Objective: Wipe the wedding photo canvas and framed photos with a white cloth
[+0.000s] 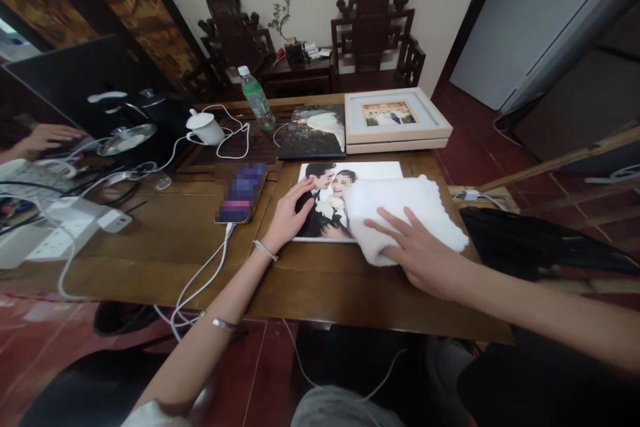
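A glossy photo panel (327,211) with a picture of a couple lies flat on the wooden table. Its right part is hidden beneath a folded white towel (425,203). My left hand (291,209) is open at the panel's left edge, fingertips resting on the picture. My right hand (417,247) lies on top of the towel with its fingers spread, pressing it down; the thumb sits by the towel's near edge. Just behind the panel are a dark photo panel (313,132) and a light wooden picture frame (397,119) with a small photo inside.
A phone (241,193) on a charging cable lies left of my left hand. Farther left are a white power strip (75,227), tangled cables, a lidded white cup (205,127), a green-labelled bottle (259,100) and another person's hand (50,138). The table's front edge (350,325) is near me.
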Demonstrator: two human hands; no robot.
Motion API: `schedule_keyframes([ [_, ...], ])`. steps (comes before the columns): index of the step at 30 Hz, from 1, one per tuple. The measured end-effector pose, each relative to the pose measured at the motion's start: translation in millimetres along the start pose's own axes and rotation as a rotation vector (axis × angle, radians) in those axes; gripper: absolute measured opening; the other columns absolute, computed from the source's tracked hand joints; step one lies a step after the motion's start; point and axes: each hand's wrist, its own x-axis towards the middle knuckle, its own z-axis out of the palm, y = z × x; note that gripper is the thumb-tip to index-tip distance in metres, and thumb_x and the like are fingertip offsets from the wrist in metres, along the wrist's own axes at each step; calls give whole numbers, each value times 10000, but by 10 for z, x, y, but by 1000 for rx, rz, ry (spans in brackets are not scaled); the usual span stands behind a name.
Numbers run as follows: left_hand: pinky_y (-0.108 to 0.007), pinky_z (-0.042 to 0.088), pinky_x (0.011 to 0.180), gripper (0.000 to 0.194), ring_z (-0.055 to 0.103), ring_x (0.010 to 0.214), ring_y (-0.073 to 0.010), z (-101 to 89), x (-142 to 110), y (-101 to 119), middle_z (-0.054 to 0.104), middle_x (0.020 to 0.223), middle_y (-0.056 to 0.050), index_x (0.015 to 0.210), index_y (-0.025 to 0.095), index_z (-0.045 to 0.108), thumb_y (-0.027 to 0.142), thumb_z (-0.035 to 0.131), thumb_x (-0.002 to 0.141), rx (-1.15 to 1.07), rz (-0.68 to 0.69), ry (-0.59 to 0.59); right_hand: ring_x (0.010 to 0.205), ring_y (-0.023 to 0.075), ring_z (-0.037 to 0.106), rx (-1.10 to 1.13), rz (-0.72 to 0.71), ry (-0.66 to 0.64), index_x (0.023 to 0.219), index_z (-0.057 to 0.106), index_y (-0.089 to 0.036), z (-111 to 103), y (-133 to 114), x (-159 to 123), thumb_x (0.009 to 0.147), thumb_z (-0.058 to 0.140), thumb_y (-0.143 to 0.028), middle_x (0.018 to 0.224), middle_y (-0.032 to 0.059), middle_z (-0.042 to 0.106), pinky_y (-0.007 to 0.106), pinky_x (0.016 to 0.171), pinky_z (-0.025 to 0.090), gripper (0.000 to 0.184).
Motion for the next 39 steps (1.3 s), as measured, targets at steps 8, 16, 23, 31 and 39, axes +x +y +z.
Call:
schedule_keyframes([
  [8, -458, 314, 1126, 315, 435, 1326, -211, -6, 1, 19, 540, 1369, -77, 1191, 210, 596, 278, 490, 902, 5, -6, -1, 1402, 346, 196, -1, -97, -5, 1063, 633, -178, -64, 247, 118, 628, 459, 51, 1485, 113, 373, 664, 1067, 199, 522],
  [16, -448, 312, 1128, 322, 429, 1331, -203, -7, 4, 12, 533, 1375, -82, 1200, 205, 593, 274, 492, 902, 0, -5, -3, 1399, 350, 206, -103, -32, 27, 1085, 605, -98, -62, 861, 468, 664, 443, 50, 1417, 220, 431, 648, 1030, 277, 475],
  [23, -450, 313, 1127, 322, 437, 1325, -204, 1, 1, -1, 539, 1368, -90, 1200, 197, 594, 258, 502, 898, -7, -3, 0, 1389, 394, 205, -110, 56, 47, 1078, 606, -102, -28, 630, 395, 657, 441, 58, 1487, 197, 332, 684, 1016, 264, 480],
  [31, -449, 309, 1129, 315, 434, 1327, -212, 2, 5, 14, 536, 1372, -87, 1194, 197, 599, 262, 498, 902, -15, -5, 1, 1408, 380, 139, 4, -5, -16, 1064, 637, -156, -31, -6, -21, 613, 507, 26, 1515, 146, 297, 683, 1060, 186, 503],
  [39, -431, 309, 1132, 321, 433, 1328, -209, -7, 1, 13, 536, 1373, -85, 1197, 188, 597, 265, 498, 901, -3, -5, -5, 1392, 361, 222, -12, -91, -16, 1055, 642, -177, -73, 166, 102, 622, 495, 31, 1487, 116, 367, 659, 1062, 224, 502],
])
